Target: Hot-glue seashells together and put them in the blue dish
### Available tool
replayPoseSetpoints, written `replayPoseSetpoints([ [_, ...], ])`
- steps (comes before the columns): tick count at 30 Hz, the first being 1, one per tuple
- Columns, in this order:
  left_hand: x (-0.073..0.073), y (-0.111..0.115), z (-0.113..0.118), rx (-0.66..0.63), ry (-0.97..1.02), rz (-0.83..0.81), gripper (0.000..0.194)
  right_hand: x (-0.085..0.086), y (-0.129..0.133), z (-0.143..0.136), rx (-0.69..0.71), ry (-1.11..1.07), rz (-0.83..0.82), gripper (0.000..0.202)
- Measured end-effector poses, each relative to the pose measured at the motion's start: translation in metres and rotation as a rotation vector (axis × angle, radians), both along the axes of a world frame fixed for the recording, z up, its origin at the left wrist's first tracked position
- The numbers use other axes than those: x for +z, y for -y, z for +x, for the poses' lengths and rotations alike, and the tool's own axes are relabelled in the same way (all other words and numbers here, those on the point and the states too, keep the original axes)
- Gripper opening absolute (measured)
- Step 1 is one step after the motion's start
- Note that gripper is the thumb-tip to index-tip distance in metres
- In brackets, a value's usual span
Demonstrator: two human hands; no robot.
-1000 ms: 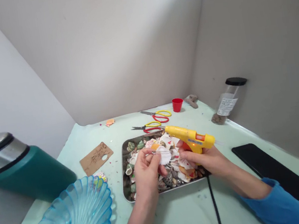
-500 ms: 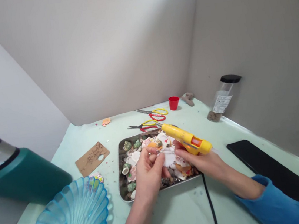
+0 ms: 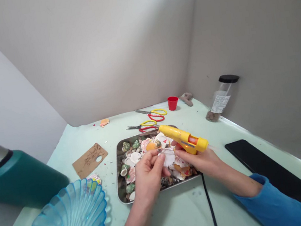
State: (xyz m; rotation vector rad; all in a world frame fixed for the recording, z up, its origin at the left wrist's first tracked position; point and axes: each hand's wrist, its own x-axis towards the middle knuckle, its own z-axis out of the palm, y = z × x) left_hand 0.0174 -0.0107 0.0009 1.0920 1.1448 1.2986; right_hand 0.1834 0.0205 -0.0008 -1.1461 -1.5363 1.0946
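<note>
Over one metal tray [image 3: 119,182] of shells, one white shell [image 3: 169,157] sits at my left hand [image 3: 150,169], its edge pinched between thumb and bent forefinger. My right hand [image 3: 202,160] is wrapped around the grip of one yellow glue gun [image 3: 181,138], its nozzle pointing away to the left; whether my right fingertips also touch the shell, I cannot tell. I count four green knobbly shells [image 3: 125,147] along the tray's left side; the others overlap too much to number. One black cord [image 3: 210,206] runs from the tray's near edge toward me across the table [image 3: 180,218].

Behind the tray lie two pairs of scissors [image 3: 140,126], each with one yellow and one red handle, then one red cup [image 3: 173,103] and one grey lump [image 3: 186,99]. To the left are one orange piece [image 3: 104,123], one brown board [image 3: 87,162] with a single hole, one blue scalloped dish [image 3: 70,223] and one green bottle [image 3: 32,178]. To the right stand one black-lidded jar [image 3: 221,101] and, lying flat, one black slab [image 3: 272,170].
</note>
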Motion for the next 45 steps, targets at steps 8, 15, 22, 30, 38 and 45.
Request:
replayPoseSetpoints([
  [8,0.002,0.001,0.002,0.025,0.041,-0.009,0.025,-0.001,-0.001,0.002,-0.002,0.093,0.060,0.022],
  [15,0.007,0.002,0.003,0.036,0.059,-0.016,0.031,-0.004,-0.002,0.003,0.000,0.111,0.057,0.023],
  [22,0.009,0.002,0.003,0.026,0.069,-0.018,0.031,-0.007,-0.002,0.002,0.017,0.090,0.035,0.024],
  [30,0.010,0.001,0.003,0.041,0.090,-0.023,0.037,-0.002,0.000,0.002,0.014,0.085,0.028,0.021],
  [38,0.011,0.000,0.002,0.013,0.102,-0.029,0.026,0.003,0.002,0.001,0.019,0.070,0.008,0.019],
  [45,0.010,0.000,0.000,-0.011,0.007,-0.030,0.025,0.001,0.002,0.001,0.031,0.062,-0.036,0.021],
])
